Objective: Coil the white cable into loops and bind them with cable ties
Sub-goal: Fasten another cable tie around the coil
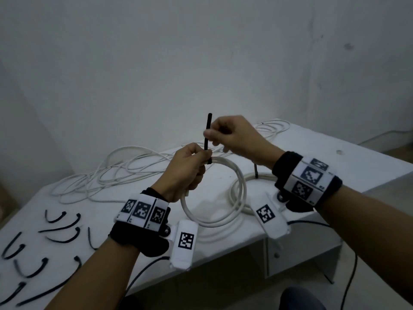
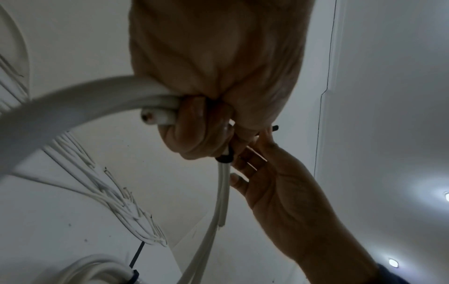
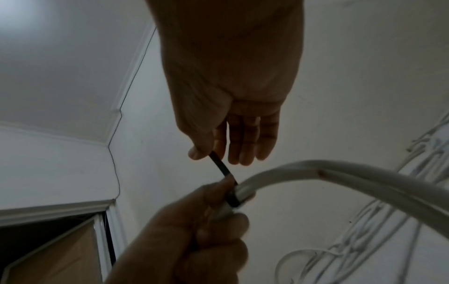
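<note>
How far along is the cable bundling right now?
Done: one tied coil lies on the table. In hand: the left hand grips a second coil while the right hand pulls a black tie tight around it. Left: loose cable behind, spare ties unused.

No readable text; wrist bands (image 1: 143, 210) carry only black-white marker patterns.

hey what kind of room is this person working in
Probably a plain indoor workroom set up for a cable-bundling task: bare white walls, a white table strewn with loose white cable, and spare black cable ties laid out in rows.
</note>
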The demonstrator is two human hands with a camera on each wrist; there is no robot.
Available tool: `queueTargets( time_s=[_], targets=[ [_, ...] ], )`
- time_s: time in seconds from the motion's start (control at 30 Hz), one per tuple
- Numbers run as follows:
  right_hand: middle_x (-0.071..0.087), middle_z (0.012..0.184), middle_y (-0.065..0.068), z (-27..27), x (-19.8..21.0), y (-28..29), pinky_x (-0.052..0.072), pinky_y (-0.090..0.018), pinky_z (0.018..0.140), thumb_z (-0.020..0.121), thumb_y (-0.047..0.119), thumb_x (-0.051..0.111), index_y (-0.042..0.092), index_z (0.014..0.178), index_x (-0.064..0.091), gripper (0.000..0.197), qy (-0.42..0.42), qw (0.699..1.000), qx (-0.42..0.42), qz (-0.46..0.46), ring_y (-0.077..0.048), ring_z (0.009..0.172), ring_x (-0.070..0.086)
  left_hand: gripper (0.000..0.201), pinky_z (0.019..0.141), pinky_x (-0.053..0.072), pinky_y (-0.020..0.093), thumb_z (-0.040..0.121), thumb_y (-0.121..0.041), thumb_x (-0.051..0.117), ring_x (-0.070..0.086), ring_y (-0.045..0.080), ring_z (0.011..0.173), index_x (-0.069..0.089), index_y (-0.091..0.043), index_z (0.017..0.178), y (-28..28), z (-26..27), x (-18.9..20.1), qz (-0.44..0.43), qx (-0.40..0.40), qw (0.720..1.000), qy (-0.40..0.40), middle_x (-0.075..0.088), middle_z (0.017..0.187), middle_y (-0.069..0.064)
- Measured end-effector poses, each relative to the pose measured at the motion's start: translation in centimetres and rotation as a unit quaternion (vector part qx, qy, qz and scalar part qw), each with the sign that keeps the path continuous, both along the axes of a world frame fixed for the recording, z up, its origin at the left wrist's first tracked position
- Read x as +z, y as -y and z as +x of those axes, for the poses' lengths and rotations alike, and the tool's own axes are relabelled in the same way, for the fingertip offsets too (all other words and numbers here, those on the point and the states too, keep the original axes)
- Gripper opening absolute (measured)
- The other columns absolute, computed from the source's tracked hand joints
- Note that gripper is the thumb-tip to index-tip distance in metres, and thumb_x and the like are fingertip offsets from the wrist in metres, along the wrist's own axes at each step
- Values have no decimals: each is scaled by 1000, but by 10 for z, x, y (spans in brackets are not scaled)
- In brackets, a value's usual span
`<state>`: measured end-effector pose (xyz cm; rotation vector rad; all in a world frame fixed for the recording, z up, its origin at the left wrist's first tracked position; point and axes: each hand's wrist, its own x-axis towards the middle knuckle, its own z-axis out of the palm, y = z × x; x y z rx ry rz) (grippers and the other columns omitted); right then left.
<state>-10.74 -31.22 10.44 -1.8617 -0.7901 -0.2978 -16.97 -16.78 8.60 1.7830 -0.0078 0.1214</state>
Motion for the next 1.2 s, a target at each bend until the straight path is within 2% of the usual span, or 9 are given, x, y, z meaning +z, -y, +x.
queueTargets(
  time_s=[0.1, 0.23, 0.57, 0.63, 0.77, 0.87, 0.93, 1.07, 1.2],
  targets=[
    [63, 66, -3, -4, -15, -5, 45, -26, 62, 86, 19, 67, 20, 65, 56, 24, 27, 999, -20, -38, -12, 61, 56, 30, 38, 15, 14, 97, -17, 53, 18, 8, 37, 41, -17, 70, 1, 0, -2, 4, -5, 1000, 0, 30, 48, -3],
    [47, 55, 12, -3, -13, -11, 34, -9, 50, 85, 13, 66, 25, 57, 42, 39, 27, 998, -62, -21, 4, 48, 47, 28, 39, 15, 14, 98, -19, 53, 18, 8, 38, 43, -14, 72, 3, -3, -5, -17, -40, 999, -11, 30, 49, -4],
    [58, 61, -2, 3, -11, -15, 44, -28, 59, 85, 13, 66, 14, 63, 54, 25, -24, 998, -47, 40, -11, 56, 51, 25, 39, 13, 13, 98, -20, 54, 16, 7, 37, 44, -14, 76, 4, -1, -4, -57, -35, 997, -28, 27, 50, -3],
    [65, 70, -7, 2, -12, -6, 47, -32, 64, 87, 21, 66, 9, 76, 62, 17, -45, 999, -14, 14, -14, 63, 57, 25, 37, 13, 12, 98, -21, 53, 16, 6, 36, 44, -15, 75, 1, -1, -9, -76, -36, 995, -44, 26, 49, -6],
    [72, 92, -14, -3, -25, 28, 53, -26, 59, 84, 39, 66, 10, 109, 60, 39, -187, 976, 65, -92, -17, 75, 67, 28, 33, 13, 9, 98, -22, 51, 18, 3, 33, 41, -18, 72, -12, 2, -17, -141, -35, 987, -70, 26, 48, -7],
    [71, 78, -13, -15, -49, 41, 51, -28, 45, 91, 31, 61, 11, 105, 57, 24, -226, 958, 87, -151, -23, 58, 66, 26, 31, 15, 11, 99, -23, 49, 20, 3, 32, 38, -20, 75, -18, 9, -16, -184, -28, 980, -64, 30, 47, -7],
    [61, 60, -12, -18, -61, 42, 41, -25, 35, 97, 21, 52, 6, 95, 54, 15, -220, 969, 56, -101, -23, 40, 52, 22, 31, 20, 13, 98, -25, 50, 27, 4, 33, 41, -18, 80, -14, 13, -17, -175, -19, 983, -54, 35, 50, -6],
    [42, 52, -6, -18, -71, 46, 27, -19, 32, 97, 11, 46, 6, 83, 47, 15, -256, 966, 9, 22, -18, 34, 36, 27, 52, 55, 30, 95, -30, 57, 62, 20, 58, 52, -5, 103, -1, 13, -28, -141, 5, 989, -36, 58, 74, 9],
    [42, 53, -5, -16, -78, 59, 25, -16, 34, 97, 11, 46, 5, 85, 48, 14, -279, 959, -4, 57, -14, 34, 35, 26, 68, 58, 44, 95, -24, 58, 65, 29, 71, 50, -4, 109, 9, 7, -40, -70, 27, 994, -81, 59, 92, 17]
  ],
)
